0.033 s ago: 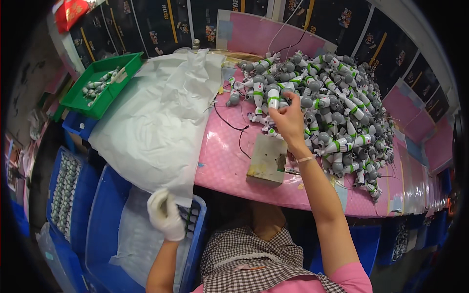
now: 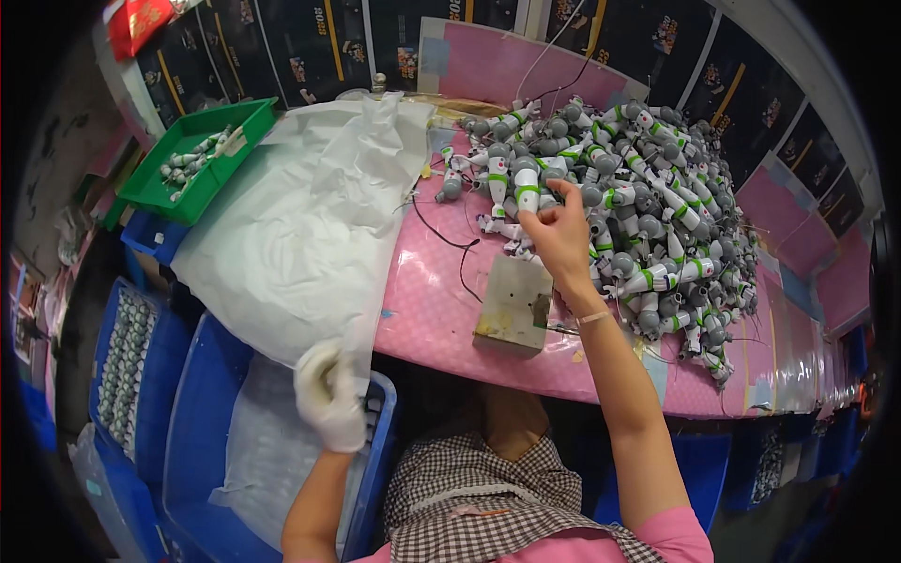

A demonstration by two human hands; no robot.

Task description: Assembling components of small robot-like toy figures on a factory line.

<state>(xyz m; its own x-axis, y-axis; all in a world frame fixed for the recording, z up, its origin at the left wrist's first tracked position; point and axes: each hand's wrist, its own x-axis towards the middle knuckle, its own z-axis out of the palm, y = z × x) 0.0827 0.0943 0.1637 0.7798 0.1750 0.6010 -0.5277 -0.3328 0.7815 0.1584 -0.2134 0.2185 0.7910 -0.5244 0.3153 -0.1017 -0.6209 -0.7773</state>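
Note:
My right hand (image 2: 560,225) is at the near left edge of a large pile of toy figures (image 2: 676,202). Its thumb and forefinger are closed on the end of one white toy figure (image 2: 526,190) with a green band, which still lies against the others. My left hand (image 2: 328,396), in a white glove, hovers over the right side of a blue bin (image 2: 185,413). It is blurred; its curled fingers leave a gap to the thumb, and nothing shows in them. White sheeting (image 2: 258,441) lines the bin, with a few parts at its right side.
A grey metal block (image 2: 513,305) stands on the pink table (image 2: 427,328), with a black wire (image 2: 441,235) beside it. White sheeting (image 2: 300,206) covers the left part. A green tray (image 2: 150,183) holds more pieces. A second blue bin (image 2: 161,375) holds rows of parts.
My left hand has moved a little up and to the right over the bin. My right hand has barely shifted at the same toy figure.

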